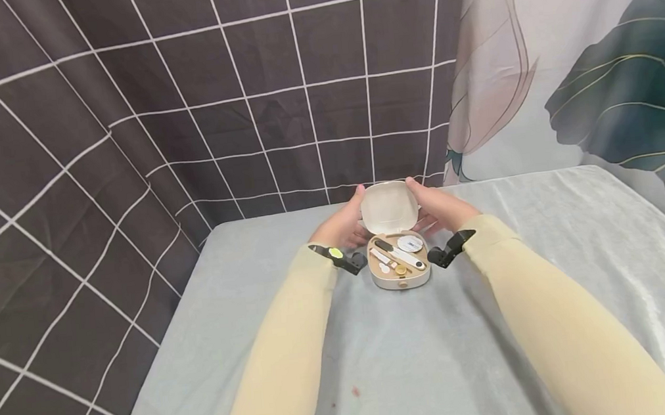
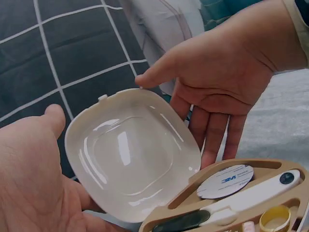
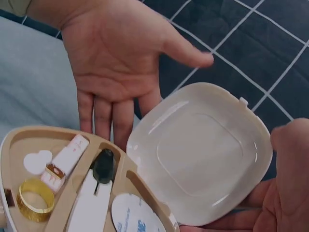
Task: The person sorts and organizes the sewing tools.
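Observation:
A small white case (image 1: 388,283) stands on the bed-like surface with its lid (image 1: 390,206) raised at the back. My left hand (image 1: 341,226) is at the lid's left side, thumb up and fingers partly behind it. On the other side, my right hand (image 1: 442,208) has its thumb near the lid's upper edge and its fingers extended. The beige tray (image 3: 29,137) inside carries a white-handled tool (image 3: 89,205) with a dark oval end, a round 3M disc (image 2: 225,181), a gold ring (image 3: 35,199) and a white-pink strip (image 3: 70,154).
A pale grey cloth (image 1: 393,360) covers the surface, with small reddish spots (image 1: 356,391) near the front. Behind and to the left hangs a dark curtain (image 1: 264,108) with white grid lines. A leaf-patterned curtain (image 1: 625,96) hangs at the right.

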`<state>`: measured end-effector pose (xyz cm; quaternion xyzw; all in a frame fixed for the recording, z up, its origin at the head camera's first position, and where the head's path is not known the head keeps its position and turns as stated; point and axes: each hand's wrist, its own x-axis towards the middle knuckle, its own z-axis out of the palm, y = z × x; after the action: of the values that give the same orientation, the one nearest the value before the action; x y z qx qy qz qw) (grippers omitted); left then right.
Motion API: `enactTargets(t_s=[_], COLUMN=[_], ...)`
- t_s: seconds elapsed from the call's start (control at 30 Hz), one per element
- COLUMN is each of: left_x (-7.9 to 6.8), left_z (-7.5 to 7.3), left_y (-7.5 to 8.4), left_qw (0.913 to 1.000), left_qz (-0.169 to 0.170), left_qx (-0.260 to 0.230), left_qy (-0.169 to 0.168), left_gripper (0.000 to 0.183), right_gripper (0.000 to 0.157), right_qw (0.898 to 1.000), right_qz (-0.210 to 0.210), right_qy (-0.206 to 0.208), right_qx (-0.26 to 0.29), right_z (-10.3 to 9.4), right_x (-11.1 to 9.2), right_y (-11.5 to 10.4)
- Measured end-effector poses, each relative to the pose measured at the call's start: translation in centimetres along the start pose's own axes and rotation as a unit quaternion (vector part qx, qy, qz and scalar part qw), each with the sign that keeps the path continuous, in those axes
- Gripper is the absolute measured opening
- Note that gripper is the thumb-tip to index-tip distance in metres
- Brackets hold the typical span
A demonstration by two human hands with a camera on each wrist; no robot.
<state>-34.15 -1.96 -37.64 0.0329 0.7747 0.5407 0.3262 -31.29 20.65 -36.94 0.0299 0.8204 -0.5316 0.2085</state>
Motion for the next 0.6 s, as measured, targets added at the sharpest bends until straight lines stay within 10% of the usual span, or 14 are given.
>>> enactTargets(t_s=[0.6], left_x=[0.3], left_z=[1.4], left_y=[-0.6], left_qw=[0.9994], left_qz=[0.001], left_qx=[-0.021], left_qy=[0.026], left_gripper=[0.102], right_gripper=[0.078], right_qw=[0.999], right_qz=[-0.030], right_qy=[0.001], right_qx=[0.019], right_z=[-0.3], right_x=[0.0], right_y=[0.7])
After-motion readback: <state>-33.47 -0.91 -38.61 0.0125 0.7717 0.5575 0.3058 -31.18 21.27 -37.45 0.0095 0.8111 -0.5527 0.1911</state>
